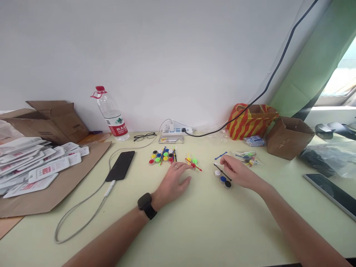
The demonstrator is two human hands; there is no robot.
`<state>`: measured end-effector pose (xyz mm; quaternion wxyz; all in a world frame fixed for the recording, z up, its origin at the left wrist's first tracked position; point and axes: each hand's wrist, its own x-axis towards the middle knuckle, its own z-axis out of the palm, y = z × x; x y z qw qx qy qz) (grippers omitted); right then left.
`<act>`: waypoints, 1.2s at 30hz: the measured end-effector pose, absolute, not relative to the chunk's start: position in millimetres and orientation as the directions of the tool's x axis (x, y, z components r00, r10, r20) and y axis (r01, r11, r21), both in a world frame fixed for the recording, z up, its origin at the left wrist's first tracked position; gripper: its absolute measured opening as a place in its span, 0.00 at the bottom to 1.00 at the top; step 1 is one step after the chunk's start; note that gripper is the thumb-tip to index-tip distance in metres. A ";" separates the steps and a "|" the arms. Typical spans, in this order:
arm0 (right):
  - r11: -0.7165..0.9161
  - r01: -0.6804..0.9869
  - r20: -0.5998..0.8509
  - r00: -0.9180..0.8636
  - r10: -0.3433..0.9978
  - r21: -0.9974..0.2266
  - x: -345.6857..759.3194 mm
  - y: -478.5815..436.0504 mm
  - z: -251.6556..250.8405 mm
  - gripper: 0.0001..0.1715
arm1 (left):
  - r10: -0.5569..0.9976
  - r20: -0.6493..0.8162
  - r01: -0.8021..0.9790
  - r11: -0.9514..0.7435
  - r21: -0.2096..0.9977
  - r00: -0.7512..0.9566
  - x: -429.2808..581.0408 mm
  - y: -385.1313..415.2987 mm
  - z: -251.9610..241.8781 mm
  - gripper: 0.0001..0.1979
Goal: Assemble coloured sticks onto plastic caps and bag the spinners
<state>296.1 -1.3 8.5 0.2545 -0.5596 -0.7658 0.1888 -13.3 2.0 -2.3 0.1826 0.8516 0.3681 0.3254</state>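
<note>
My left hand (175,182) lies palm down with its fingers stretched out and the thumb apart. Its fingertips reach a red arrow spinner (198,168), close to yellow and green round pieces (195,161). Over on the right, my right hand (236,172) has curled fingers closed at a black arrow spinner (218,168); the fingertips are partly hidden. Beside it stand small clear-based round pieces: a white one (217,173), a blue one (223,179) and a black one (227,184). A blue arrow spinner (220,155) lies just behind this hand.
Several coloured round pieces (158,160) with arrows sit left of centre. Behind are a flat case (171,139), glasses (145,137) and a power strip (178,128). A phone (120,166), water bottle (113,115) and cards (41,159) are left; bags (249,157) and a box (289,138) right.
</note>
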 end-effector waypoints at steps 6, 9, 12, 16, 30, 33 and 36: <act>0.328 0.803 0.120 -0.310 0.943 -0.498 283.6 -7.0 6.1 0.06 | 0.723 0.475 0.456 -0.687 0.565 0.501 -13.3 2.2 -3.0 0.15; 0.336 0.816 0.147 -0.303 0.942 -0.470 283.9 -6.0 5.9 0.06 | 0.737 0.492 0.432 -0.672 0.601 0.463 -10.2 0.4 -3.7 0.11; 0.385 0.789 0.242 -0.303 0.922 -0.479 279.8 -7.0 7.6 0.06 | 0.803 0.437 0.361 -0.580 0.730 0.406 -3.3 -4.5 -3.4 0.10; 0.513 0.667 0.339 -0.385 0.858 -0.541 258.4 -18.3 9.6 0.05 | 0.883 0.230 0.210 -0.336 0.918 0.408 6.1 -11.2 -4.3 0.15; 0.599 0.497 0.361 -0.496 0.790 -0.628 225.7 -39.8 11.1 0.22 | 0.871 -0.008 -0.013 0.017 1.000 0.491 3.6 -2.7 -0.7 0.19; 0.576 0.538 0.356 -0.462 0.812 -0.615 227.5 -39.5 13.9 0.22 | 0.888 -0.057 -0.057 0.093 0.994 0.457 2.6 0.2 -0.2 0.19; 0.546 0.547 0.332 -0.445 0.832 -0.635 226.5 -40.8 16.1 0.21 | 0.885 -0.091 -0.145 0.174 0.974 0.457 1.4 2.9 -2.3 0.21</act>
